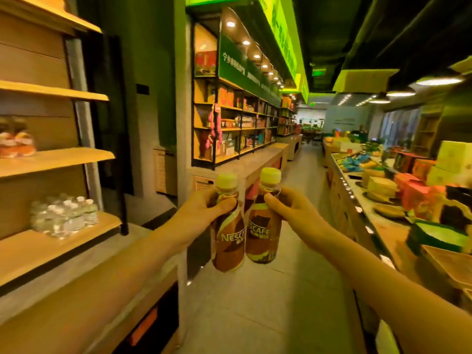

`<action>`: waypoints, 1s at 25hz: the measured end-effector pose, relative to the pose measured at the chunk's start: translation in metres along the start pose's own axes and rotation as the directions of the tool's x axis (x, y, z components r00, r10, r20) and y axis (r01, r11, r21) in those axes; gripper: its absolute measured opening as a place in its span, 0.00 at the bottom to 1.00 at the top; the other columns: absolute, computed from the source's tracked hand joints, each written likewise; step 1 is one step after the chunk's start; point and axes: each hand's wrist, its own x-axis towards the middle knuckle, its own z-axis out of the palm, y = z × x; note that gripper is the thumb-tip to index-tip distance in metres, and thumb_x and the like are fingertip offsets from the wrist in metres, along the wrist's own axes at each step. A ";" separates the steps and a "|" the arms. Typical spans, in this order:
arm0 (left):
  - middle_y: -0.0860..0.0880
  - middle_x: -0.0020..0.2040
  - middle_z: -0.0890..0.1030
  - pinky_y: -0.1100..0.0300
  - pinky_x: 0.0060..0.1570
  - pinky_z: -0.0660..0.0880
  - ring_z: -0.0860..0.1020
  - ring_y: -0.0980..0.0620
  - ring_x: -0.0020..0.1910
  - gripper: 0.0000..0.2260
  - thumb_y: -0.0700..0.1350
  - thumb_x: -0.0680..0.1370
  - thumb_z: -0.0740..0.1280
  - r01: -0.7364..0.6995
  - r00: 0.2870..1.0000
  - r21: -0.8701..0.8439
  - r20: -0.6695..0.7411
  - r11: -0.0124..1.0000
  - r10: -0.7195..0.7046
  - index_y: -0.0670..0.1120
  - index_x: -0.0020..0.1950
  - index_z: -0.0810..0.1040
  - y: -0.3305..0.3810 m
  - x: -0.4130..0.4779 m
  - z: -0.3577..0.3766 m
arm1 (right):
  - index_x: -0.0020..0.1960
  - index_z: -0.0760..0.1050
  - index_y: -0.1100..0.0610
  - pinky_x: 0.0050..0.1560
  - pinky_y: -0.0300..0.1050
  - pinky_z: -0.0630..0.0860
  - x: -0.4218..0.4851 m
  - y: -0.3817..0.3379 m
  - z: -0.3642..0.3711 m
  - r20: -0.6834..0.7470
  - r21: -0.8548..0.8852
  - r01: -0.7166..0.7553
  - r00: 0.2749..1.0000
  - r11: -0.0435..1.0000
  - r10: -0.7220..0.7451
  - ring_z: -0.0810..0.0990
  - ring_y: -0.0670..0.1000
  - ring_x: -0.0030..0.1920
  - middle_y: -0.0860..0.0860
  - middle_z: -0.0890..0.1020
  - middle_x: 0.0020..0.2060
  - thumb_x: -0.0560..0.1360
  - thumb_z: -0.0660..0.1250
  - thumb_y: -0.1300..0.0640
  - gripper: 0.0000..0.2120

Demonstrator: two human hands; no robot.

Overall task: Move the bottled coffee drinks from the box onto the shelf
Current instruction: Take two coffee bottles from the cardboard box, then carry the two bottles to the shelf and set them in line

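Both forearms stretch out from the near edge, and each hand has a bottle. Left hand [204, 209] is wrapped round the neck of the left coffee bottle [228, 236], fingers [224, 204] closed tight just under the yellow cap. Right hand [291, 209] does the same with the right coffee bottle [263, 232], thumb pressed across the neck. Two bottles, upright, side by side and just about touching, held out over the aisle floor [268, 302], clear of any surface.

So where are we? Mid-carry, by the look of it. These two are out of the box, and the box itself is nowhere in view, so how many remain in it cannot be told. Neither bottle is on a shelf yet.

Over on the left stands the wooden shelf unit [53, 159]. Its lower board carries a cluster of water bottles [65, 215] with bare board nearer the camera; the board above holds some blurred packets [16, 144] at the far left. No coffee bottles show on any of it, so the placing looks to be all still ahead.
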 end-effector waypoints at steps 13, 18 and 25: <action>0.49 0.52 0.82 0.58 0.52 0.73 0.79 0.52 0.52 0.06 0.47 0.78 0.63 0.204 0.842 0.112 -0.527 0.973 -0.116 0.49 0.53 0.76 -0.081 0.029 -0.347 | 0.57 0.73 0.52 0.58 0.50 0.73 0.277 -0.014 0.333 0.392 0.197 0.106 0.903 0.975 -0.177 0.78 0.49 0.54 0.49 0.80 0.51 0.78 0.60 0.54 0.09; 0.49 0.50 0.81 0.62 0.46 0.74 0.78 0.53 0.50 0.04 0.47 0.78 0.63 0.279 0.732 0.153 -0.673 0.948 -0.107 0.50 0.50 0.76 -0.108 0.065 -0.432 | 0.59 0.71 0.52 0.54 0.45 0.72 0.370 -0.010 0.416 0.517 0.321 0.115 0.810 0.940 -0.276 0.77 0.45 0.51 0.47 0.78 0.51 0.79 0.59 0.54 0.10; 0.47 0.50 0.82 0.63 0.41 0.74 0.80 0.52 0.48 0.12 0.48 0.77 0.64 0.371 0.561 0.146 -0.822 0.917 -0.096 0.44 0.57 0.76 -0.163 0.169 -0.532 | 0.53 0.73 0.50 0.43 0.33 0.79 0.533 0.010 0.509 0.625 0.421 0.161 0.661 0.893 -0.414 0.80 0.41 0.44 0.43 0.80 0.45 0.78 0.60 0.54 0.05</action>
